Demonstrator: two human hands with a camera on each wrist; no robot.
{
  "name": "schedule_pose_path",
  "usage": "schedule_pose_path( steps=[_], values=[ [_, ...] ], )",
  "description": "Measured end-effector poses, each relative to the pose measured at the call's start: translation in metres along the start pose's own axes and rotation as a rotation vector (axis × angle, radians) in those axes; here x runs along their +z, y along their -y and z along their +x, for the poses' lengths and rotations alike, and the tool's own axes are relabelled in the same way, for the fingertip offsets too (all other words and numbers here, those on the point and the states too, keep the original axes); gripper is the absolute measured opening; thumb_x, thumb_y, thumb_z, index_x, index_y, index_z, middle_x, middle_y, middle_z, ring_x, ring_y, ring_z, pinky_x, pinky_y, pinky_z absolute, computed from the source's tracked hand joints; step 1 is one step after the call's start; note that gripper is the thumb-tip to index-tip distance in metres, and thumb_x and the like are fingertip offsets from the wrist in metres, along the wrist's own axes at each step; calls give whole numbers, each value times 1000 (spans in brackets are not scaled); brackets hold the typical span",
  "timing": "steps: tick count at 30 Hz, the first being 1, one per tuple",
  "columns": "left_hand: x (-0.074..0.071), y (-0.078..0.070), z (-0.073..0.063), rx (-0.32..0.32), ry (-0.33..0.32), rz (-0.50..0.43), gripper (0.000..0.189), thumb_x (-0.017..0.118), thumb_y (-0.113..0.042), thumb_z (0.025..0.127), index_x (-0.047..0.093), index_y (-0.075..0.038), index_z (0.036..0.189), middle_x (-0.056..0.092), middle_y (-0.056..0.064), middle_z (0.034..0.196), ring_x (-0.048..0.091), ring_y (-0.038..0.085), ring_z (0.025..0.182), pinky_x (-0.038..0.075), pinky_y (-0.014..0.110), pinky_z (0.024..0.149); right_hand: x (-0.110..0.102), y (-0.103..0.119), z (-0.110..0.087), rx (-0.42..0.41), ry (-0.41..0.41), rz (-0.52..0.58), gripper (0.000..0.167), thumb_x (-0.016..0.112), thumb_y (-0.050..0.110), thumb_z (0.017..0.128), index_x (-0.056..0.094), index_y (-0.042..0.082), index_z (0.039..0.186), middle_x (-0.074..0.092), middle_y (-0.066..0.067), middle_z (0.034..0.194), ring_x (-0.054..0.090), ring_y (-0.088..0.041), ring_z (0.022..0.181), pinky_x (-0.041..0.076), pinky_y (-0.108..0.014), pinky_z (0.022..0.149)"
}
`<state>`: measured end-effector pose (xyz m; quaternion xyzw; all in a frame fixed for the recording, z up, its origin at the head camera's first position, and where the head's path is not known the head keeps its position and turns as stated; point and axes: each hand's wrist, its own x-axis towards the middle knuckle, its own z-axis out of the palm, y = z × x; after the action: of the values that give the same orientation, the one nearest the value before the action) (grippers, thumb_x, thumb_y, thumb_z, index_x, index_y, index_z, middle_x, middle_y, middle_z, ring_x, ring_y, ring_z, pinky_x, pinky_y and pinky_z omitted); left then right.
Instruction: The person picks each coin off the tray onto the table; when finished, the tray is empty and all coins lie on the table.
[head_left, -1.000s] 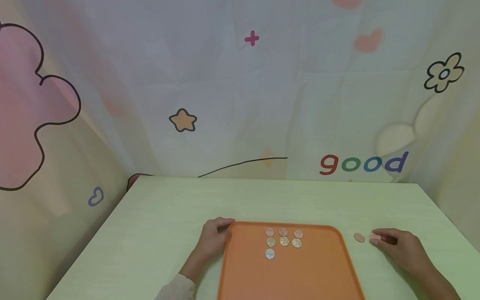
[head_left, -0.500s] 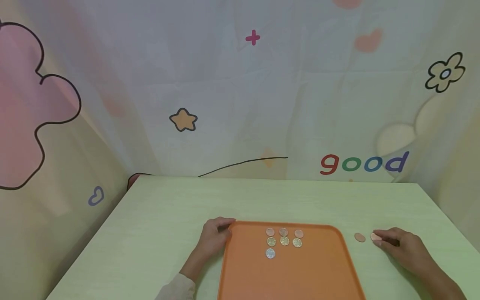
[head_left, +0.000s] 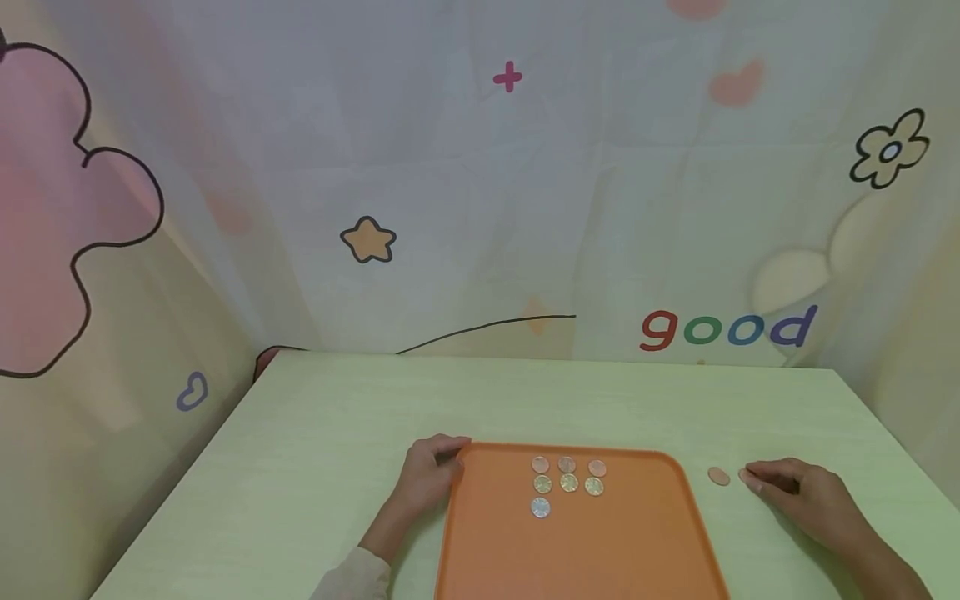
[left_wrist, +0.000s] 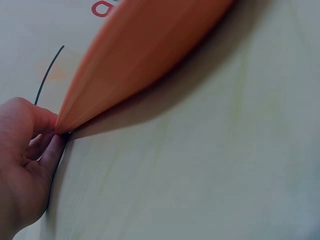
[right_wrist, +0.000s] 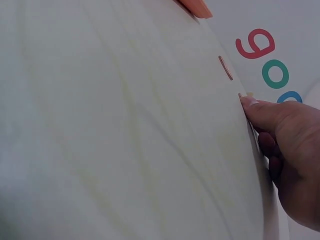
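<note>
An orange tray (head_left: 592, 550) lies on the table, its far left corner held by my left hand (head_left: 431, 475). The left wrist view shows that hand's thumb and fingers (left_wrist: 46, 150) pinching the tray's edge. Several coins lie on the tray in rows: copper-coloured coins (head_left: 567, 464) at the back, gold-coloured coins (head_left: 569, 483) in the middle, and one silver coin (head_left: 540, 507) in front. Right of the tray, my right hand (head_left: 806, 496) pinches a copper-coloured coin (head_left: 744, 475), mostly covered by the fingertips. Another copper-coloured coin (head_left: 718, 476) lies on the table between that hand and the tray.
The pale table (head_left: 300, 467) reaches back to a printed cloth backdrop (head_left: 465, 208). More cloth closes off the left and right sides. Table surface lies behind the tray and on both sides of it.
My right hand's fingertips shift slightly and now cover more of the coin between them. My left hand, the tray and the coins on it stay in place.
</note>
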<state>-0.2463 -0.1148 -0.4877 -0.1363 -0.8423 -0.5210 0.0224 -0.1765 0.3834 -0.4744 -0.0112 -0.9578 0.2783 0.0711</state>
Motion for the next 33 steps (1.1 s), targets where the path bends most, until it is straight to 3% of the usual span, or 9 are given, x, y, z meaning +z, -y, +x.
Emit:
schedule_pose_path(
  steps=[9,24,33],
  values=[
    [1,-1,0,-12,-5,-43,35,60,7,87,73,3,120,74,19,116,68,34,114,56,33,94,-1,2,-1,38,19,5,39,72,30,95,74,-2,116,75,-23,113,42,25,78,49,-13,66],
    [1,0,0,-9,2,-31,35,59,7,89,72,4,121,73,20,116,67,35,113,55,28,91,-2,2,-1,63,38,13,43,69,36,96,72,-1,117,75,-20,110,45,17,75,48,-15,65],
    [1,0,-1,-14,2,-31,35,60,6,89,73,2,121,73,18,117,66,35,115,55,33,94,-6,1,0,78,75,0,50,68,42,96,71,-2,121,74,-20,114,44,18,77,47,-13,66]
  ],
)
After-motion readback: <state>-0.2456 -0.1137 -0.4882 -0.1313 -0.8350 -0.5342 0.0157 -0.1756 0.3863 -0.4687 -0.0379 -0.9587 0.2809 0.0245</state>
